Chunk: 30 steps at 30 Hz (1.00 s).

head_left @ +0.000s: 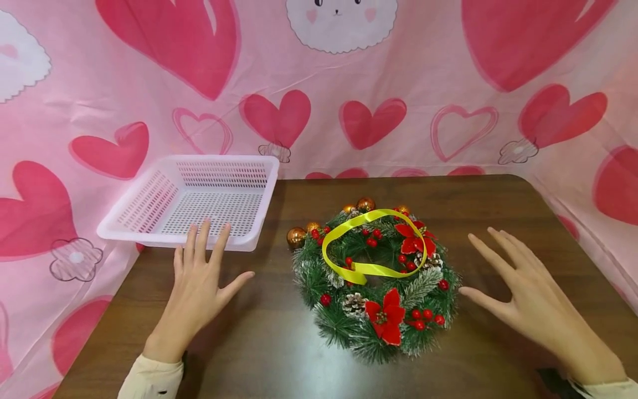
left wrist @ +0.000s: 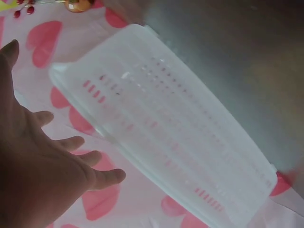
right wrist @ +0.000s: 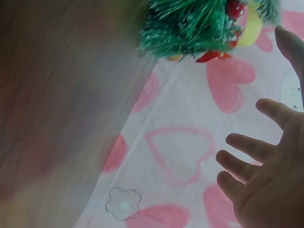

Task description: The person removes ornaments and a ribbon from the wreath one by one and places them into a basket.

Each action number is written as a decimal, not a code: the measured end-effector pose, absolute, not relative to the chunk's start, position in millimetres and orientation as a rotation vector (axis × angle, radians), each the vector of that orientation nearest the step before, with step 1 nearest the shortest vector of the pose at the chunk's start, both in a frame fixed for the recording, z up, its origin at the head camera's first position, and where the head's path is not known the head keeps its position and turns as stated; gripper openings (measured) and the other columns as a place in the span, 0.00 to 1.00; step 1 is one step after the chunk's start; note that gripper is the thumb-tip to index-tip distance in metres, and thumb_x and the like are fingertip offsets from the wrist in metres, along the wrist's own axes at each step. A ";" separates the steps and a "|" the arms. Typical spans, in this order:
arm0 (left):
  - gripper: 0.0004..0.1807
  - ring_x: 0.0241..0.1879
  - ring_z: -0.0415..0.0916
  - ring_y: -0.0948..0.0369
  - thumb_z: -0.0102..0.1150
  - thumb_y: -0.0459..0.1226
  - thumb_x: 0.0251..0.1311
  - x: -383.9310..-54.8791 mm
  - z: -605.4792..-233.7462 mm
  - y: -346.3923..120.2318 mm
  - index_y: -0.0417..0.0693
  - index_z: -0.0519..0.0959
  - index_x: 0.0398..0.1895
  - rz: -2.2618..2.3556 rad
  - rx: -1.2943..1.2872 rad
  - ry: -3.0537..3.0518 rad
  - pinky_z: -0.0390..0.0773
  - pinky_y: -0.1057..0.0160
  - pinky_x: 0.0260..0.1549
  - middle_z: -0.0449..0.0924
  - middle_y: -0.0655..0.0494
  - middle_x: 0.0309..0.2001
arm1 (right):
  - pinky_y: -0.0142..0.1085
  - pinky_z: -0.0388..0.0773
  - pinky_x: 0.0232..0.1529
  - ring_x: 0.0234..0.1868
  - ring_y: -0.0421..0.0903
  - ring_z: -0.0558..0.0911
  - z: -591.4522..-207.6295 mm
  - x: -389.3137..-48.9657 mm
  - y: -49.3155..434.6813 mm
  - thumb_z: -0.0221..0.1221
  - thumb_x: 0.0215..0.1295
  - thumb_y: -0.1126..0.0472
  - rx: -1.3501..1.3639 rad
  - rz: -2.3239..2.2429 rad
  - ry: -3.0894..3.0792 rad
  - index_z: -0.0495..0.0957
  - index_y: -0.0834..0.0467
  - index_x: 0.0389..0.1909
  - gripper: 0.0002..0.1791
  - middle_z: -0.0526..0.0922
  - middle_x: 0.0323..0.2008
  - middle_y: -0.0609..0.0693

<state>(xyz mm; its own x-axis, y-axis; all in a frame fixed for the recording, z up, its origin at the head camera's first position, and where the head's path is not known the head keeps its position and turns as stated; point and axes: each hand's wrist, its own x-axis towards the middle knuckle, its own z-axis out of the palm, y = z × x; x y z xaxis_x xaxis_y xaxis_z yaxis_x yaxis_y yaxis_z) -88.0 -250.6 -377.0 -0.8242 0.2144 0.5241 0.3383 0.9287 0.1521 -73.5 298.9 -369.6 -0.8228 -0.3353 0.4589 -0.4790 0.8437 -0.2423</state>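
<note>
A green Christmas wreath (head_left: 334, 327) lies on the table, dressed with red flowers, berries, pinecones and orange-gold balls. Across its upper part rests a loop of yellow ribbon (head_left: 384, 270). My left hand (head_left: 196, 288), fingers spread and straight, hovers left of the wreath, near the front of a white plastic basket (head_left: 239, 242); it holds nothing. To the wreath's right, my right hand (head_left: 528, 288) is held with fingers spread, and nothing is in it. In the right wrist view, part of the wreath (right wrist: 185, 28) shows beyond the thumb.
The basket, with slotted walls, stands at the table's back left, its left side reaching past the edge. Behind the brown wooden table (head_left: 269, 343) hangs a pink cloth (head_left: 324, 83) printed with hearts, which also runs along both sides.
</note>
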 end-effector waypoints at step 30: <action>0.46 0.74 0.51 0.52 0.68 0.44 0.60 -83.1 -341.6 -200.5 0.58 0.54 0.79 -0.628 -0.679 -2.549 0.63 0.44 0.67 0.50 0.50 0.76 | 0.71 0.62 0.57 0.72 0.55 0.61 -375.7 -64.1 264.3 0.72 0.57 0.50 0.499 0.994 -2.820 0.48 0.36 0.78 0.54 0.59 0.75 0.49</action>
<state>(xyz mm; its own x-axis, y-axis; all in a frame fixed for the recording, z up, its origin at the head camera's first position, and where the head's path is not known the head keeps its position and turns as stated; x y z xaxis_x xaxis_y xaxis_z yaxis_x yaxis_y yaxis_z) -83.1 -200.5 -341.6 -0.7891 0.3526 0.5030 0.5459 0.7779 0.3112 -64.1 264.3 -375.7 -0.9399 -0.2693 0.2097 -0.3413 0.7315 -0.5902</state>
